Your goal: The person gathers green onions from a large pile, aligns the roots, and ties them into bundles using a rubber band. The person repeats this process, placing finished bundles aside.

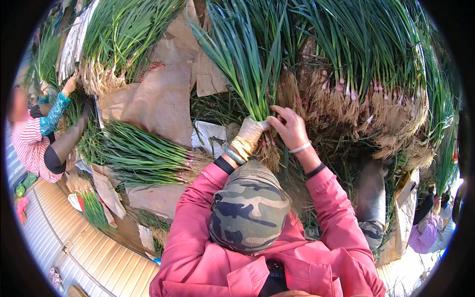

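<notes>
My left hand point(251, 133), in a pale glove with a yellow cuff and a bangle at the wrist, is closed around the lower stems of a bunch of green garlic plants point(256, 100). The long leaves point away from me, and the pinkish stem bases and roots hang below the hand. Beside it, my bare right hand point(291, 128) has its thumb and fingers bent at the stems' right edge; whether they pinch a leaf cannot be told. A camouflage-patterned covered knee point(250, 211) lies between my pink sleeves.
A large pile of garlic plants point(371, 67) with roots towards me lies at the right. Another bundle point(148, 156) lies at the left, by brown sacking point(163, 100). A person point(37, 133) sits at the far left beside more plants; another point(426, 230) is at the far right.
</notes>
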Tool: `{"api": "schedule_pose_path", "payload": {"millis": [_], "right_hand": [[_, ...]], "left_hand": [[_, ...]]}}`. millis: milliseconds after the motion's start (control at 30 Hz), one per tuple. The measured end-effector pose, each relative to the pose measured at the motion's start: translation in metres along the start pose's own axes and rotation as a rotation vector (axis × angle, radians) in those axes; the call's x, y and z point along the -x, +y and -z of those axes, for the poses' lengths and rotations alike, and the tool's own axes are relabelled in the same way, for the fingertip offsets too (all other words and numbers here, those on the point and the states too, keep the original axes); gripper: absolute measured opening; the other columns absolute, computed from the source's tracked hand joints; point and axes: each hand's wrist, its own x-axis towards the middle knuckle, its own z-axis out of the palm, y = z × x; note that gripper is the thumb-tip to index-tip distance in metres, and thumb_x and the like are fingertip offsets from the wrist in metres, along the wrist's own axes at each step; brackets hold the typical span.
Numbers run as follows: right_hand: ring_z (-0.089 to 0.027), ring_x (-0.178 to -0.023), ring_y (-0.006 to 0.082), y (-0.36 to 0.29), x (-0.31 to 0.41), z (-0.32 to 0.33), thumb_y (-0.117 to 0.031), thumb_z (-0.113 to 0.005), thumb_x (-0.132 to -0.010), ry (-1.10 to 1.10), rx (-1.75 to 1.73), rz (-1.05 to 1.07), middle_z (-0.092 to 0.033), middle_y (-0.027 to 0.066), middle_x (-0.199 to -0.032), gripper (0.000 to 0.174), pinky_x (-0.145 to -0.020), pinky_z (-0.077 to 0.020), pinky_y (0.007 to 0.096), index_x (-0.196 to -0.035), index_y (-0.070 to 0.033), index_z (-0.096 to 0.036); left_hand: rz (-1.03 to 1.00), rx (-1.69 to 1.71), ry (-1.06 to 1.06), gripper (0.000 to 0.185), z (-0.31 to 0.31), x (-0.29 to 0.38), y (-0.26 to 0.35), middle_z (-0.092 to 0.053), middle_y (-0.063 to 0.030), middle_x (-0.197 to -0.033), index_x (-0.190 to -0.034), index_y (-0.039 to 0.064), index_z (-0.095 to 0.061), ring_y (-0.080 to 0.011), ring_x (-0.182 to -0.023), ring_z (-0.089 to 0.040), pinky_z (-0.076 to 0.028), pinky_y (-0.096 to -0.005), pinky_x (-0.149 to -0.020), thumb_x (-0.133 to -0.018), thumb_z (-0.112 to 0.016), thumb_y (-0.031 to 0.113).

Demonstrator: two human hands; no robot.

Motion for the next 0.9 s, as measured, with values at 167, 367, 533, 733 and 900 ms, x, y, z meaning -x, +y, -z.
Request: {"api": "schedule_pose_path", "payload": {"millis": [167, 367, 533, 733, 900], "right_hand": [[-0.053, -0.066, 0.0076, 0.022, -0.005, -0.015, -0.021, -0.068, -0.086, -0.095, -0.726, -0.446, -0.059, -0.0019, -0.078, 0.021, -0.059, -0.0437, 0.0234, -0.094, -0.001, -0.067], [-0.048, -0.07, 0.017, -0.005, 0.045, 0.02, -0.02, -0.051, -0.096, -0.057, -1.38, -0.144, -0.05, 0.0056, -0.079, 0.023, -0.075, -0.0432, 0.0334, -0.079, -0.004, -0.048], [-0.061, -0.076, 0.0169, 0.106, 0.113, 0.051, -0.027, -0.062, -0.088, -0.807, 0.205, -0.174, -0.064, 0.008, -0.078, 0.023, -0.071, -0.0499, 0.0346, -0.095, -0.005, -0.067], [-0.055, -0.061, 0.0084, 0.047, 0.01, 0.05, -0.011, -0.053, -0.093, -0.002, -0.264, -0.247, -0.06, 0.0029, -0.074, 0.021, -0.057, -0.0459, 0.0235, -0.107, 0.001, -0.063], [-0.061, -0.083, 0.0372, 0.082, -0.051, 0.012, -0.025, -0.051, -0.088, -0.076, 0.552, -0.156, -0.064, 0.0214, -0.094, 0.033, -0.07, -0.0497, 0.048, -0.109, -0.002, -0.063]], "left_hand": [[0.049, 0.095, -0.128, 0.016, 0.008, 0.002, -0.008, -0.066, -0.0088, -0.07, -0.091, 0.001, -0.063, -0.0207, -0.045, -0.061, -0.047, -0.0251, -0.039, -0.086, -0.063, 0.016], [0.061, 0.675, -0.271, 0.014, 0.021, -0.003, -0.008, -0.065, -0.0049, -0.082, -0.095, 0.004, -0.062, -0.0151, -0.071, -0.063, -0.052, -0.0295, -0.062, -0.087, -0.064, 0.014], [-0.181, 0.82, -0.493, 0.042, 0.029, 0.028, 0.048, -0.048, 0.0009, -0.076, -0.125, 0.002, -0.048, -0.0102, -0.06, -0.049, -0.045, -0.0255, -0.056, -0.086, -0.061, 0.01], [-0.334, 0.571, -0.313, 0.072, 0.019, 0.039, 0.066, -0.056, -0.0032, -0.086, -0.144, 0.005, -0.031, -0.0133, -0.073, -0.057, -0.049, -0.0282, -0.063, -0.084, -0.069, 0.017], [-0.229, 0.645, -0.362, 0.063, 0.038, 0.01, 0.02, -0.055, -0.0003, -0.082, -0.139, 0.005, -0.04, -0.0146, -0.08, -0.056, -0.049, -0.037, -0.079, -0.085, -0.069, 0.019]]}}
